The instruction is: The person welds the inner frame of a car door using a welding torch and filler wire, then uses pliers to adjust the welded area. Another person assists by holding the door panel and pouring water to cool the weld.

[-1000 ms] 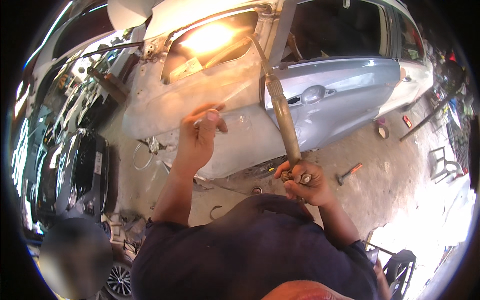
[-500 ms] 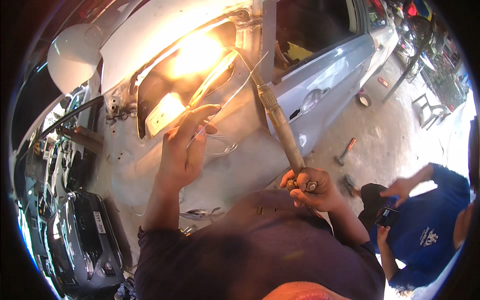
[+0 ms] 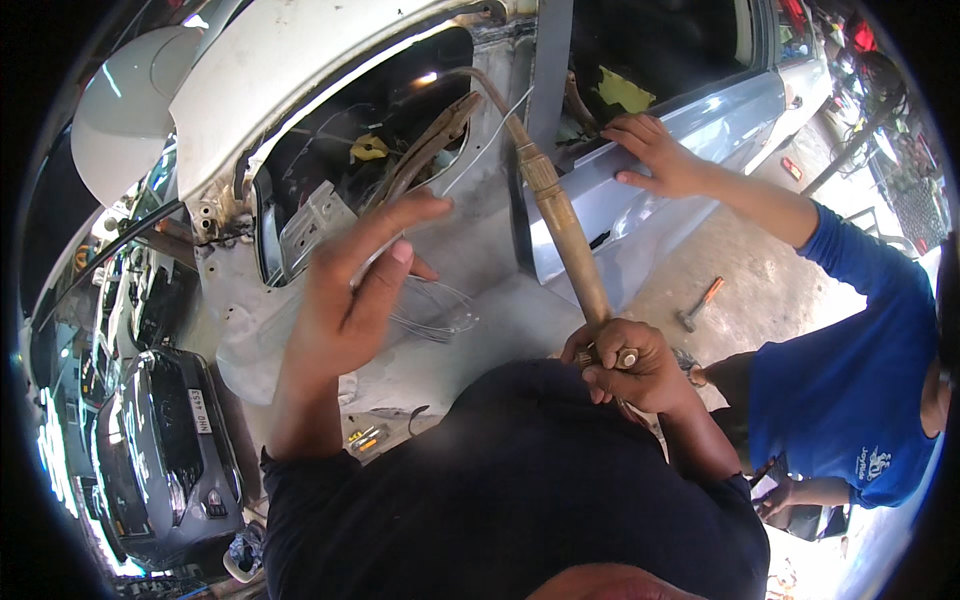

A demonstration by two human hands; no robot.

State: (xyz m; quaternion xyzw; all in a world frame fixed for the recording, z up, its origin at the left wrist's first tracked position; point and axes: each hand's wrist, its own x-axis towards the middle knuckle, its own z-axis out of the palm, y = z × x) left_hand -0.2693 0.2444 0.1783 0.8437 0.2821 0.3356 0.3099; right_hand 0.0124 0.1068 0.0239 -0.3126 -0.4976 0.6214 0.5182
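My right hand point(image 3: 635, 365) is closed round the valve end of a brass gas torch point(image 3: 560, 225), its fingers at the knobs. The torch points up and away, and its bent tip carries a small orange glow beside a window-like opening in a white car body point(image 3: 490, 180). A thin metal rod point(image 3: 488, 152) slants up from the fingers of my left hand point(image 3: 350, 285), its upper end close to the torch neck. Index finger and thumb are partly bent around the rod. Below that hand lies a loose coil of thin wire point(image 3: 440, 312).
A co-worker in a blue shirt point(image 3: 830, 350) stands at the right, one hand point(image 3: 655, 155) on the silver car door point(image 3: 700, 120), a phone in the other. A hammer point(image 3: 700, 305) lies on the floor. A dark car point(image 3: 165, 450) stands at the left.
The torch's big bright glare has shrunk to a small glow. My left hand has come closer to me. The co-worker has taken one hand off the phone and laid it on the door.
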